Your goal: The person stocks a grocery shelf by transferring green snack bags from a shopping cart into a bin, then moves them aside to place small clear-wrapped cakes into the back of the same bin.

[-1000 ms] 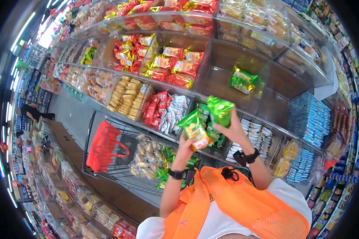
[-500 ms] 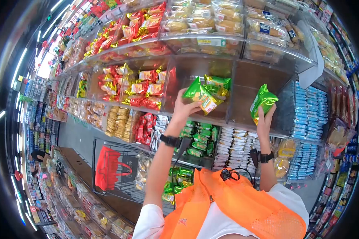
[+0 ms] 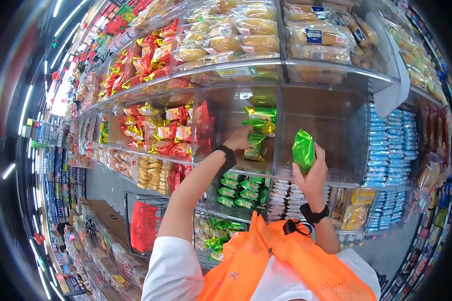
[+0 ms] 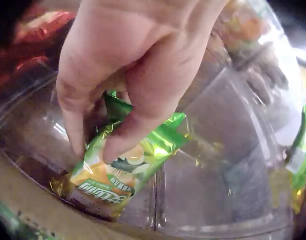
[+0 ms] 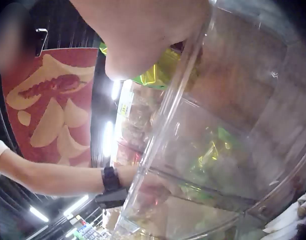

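Note:
In the head view my left hand point(image 3: 239, 139) reaches into a clear-walled bin, beside green snack packs point(image 3: 260, 120). The left wrist view has that hand point(image 4: 128, 75) with thumb and fingers on a green and yellow pack point(image 4: 113, 185) low in the bin. My right hand point(image 3: 312, 173) grips a green pack point(image 3: 303, 149) upright in front of the neighbouring bin point(image 3: 326, 113). Seen from the right wrist, the hand point(image 5: 143, 35) partly covers its pack point(image 5: 165, 70), close to the clear bin edge.
Red packs point(image 3: 173, 131) fill the bins on the left, blue packs point(image 3: 392, 145) those on the right. Small green packs point(image 3: 246, 194) lie in a lower bin. A cart with a red bag point(image 3: 144, 226) stands lower left. Wrapped bread point(image 3: 226, 42) sits above.
My left hand has moved from holding its pack at the bin's front to down inside the bin. My right hand has shifted left and slightly down, still gripping its pack.

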Demonstrator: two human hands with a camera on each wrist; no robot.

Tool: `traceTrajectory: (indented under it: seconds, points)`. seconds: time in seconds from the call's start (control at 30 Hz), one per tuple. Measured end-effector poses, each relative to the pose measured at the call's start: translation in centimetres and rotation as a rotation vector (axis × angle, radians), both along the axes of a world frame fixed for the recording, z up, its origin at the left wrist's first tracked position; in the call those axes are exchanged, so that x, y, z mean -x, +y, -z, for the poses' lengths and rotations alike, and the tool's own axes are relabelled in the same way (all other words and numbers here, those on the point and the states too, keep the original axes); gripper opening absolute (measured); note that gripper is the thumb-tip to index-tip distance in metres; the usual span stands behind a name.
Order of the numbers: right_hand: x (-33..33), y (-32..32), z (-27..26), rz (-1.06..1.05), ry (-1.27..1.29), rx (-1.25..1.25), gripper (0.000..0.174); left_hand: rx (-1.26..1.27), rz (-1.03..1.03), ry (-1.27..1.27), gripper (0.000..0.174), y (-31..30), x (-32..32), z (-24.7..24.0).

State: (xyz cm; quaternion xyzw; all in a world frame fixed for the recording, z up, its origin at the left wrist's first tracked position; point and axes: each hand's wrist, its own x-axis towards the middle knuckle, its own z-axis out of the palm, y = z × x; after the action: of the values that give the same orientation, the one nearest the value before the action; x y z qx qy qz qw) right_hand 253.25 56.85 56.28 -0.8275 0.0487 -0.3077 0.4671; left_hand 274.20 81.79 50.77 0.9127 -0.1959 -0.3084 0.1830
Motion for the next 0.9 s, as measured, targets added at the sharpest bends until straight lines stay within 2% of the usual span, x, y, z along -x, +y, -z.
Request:
traceTrajectory:
  seconds: [0.03, 0.1, 0.17, 0.23, 0.27, 0.37, 0.4, 0.5, 0.53, 0.63, 0.73, 0.83, 0.9]
  points:
    - [0.1, 0.1, 0.3, -0.017, -0.022, 0.069, 0.072, -0.103, 0.08, -0.125, 0.059, -0.5, 0.0, -0.1]
    - [0.0, 0.2, 0.0, -0.008, 0.02, 0.033, 0.071, -0.318, 0.245, -0.37, 0.058, -1.5, 0.0, -0.7]
    - [-0.2, 0.3, -0.1, 0.014, 0.078, -0.011, 0.072, -0.39, 0.443, -0.613, 0.039, -1.1, -0.9, 0.5]
    - [-0.5, 0.4, -0.3, 0.013, 0.077, 0.045, 0.072, -0.404, 0.644, -0.904, 0.023, -0.4, -1.3, 2.2]
    - [-0.5, 0.4, -0.2, 0.015, 0.084, 0.075, 0.072, -0.448, 0.505, -0.644, 0.022, -1.1, -0.9, 0.9]
    - [-0.3, 0.3, 0.1, 0.031, 0.096, 0.159, 0.074, -0.403, 0.393, -0.424, 0.03, -0.2, -1.5, -1.6]
    - [-0.3, 0.4, 0.3, 0.036, 0.088, 0.178, 0.074, -0.35, 0.452, -0.489, 0.037, 1.2, -1.9, -1.1]
    - [-0.5, 0.6, 0.5, 0.045, 0.073, 0.206, 0.074, -0.221, 0.267, -0.419, 0.05, 3.9, -2.4, -0.8]
    - [-0.5, 0.7, 0.4, 0.048, 0.076, 0.211, 0.074, -0.264, 0.212, -0.331, 0.054, 4.8, -3.2, 0.1]
    - [-0.7, 0.8, 0.3, 0.054, 0.088, 0.224, 0.073, -0.038, -0.155, 0.019, 0.047, 6.8, -3.7, 1.2]
    - [-0.8, 0.8, 0.1, 0.057, 0.103, 0.247, 0.072, 0.204, -0.384, 0.303, 0.04, 6.2, -2.5, 1.2]
    - [-0.8, 0.9, 0.1, 0.055, 0.117, 0.264, 0.072, 0.236, -0.458, 0.638, 0.04, 6.4, -3.8, 6.9]
    - [-0.8, 0.8, 0.1, 0.054, 0.13, 0.273, 0.072, 0.295, -0.444, 0.866, 0.05, 4.0, -3.0, 5.9]
